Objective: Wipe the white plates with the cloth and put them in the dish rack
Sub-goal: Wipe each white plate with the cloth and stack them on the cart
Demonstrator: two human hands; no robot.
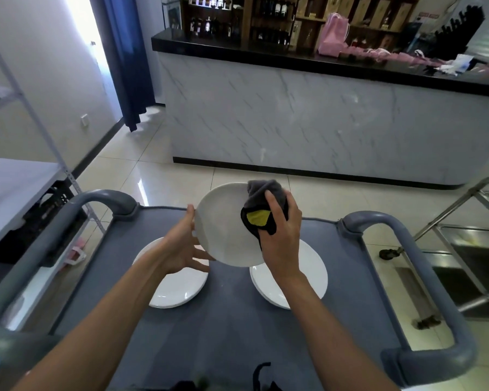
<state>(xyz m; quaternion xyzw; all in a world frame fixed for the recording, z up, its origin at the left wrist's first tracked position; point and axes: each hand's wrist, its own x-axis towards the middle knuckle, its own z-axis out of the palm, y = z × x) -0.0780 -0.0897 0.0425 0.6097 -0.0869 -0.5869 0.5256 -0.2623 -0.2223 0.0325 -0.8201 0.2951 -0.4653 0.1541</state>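
**Above the cart: plate in hand, wipe under way**

Above the grey cart top [223, 328], a white plate [223, 224] is held tilted, its face turned toward the person. The left hand [181, 246] supports it at the left rim, thumb on the near edge, fingers spread behind and below; that grip is a hold on the plate's edge. The right hand [280, 235] is curled round a bunched dark grey cloth [261, 198] with a yellow patch and presses it against the plate's right side.

Two more white plates lie flat on the cart top: one at left [175, 289], one at right [299, 280], each partly hidden by the arms.

Judgement: the wiping step is in hand. The unwiped face lies to the left of the cloth, so the coming stroke runs leftward across the plate toward the supporting hand. No dish rack can be identified; a steel frame [463, 218] stands to the right.
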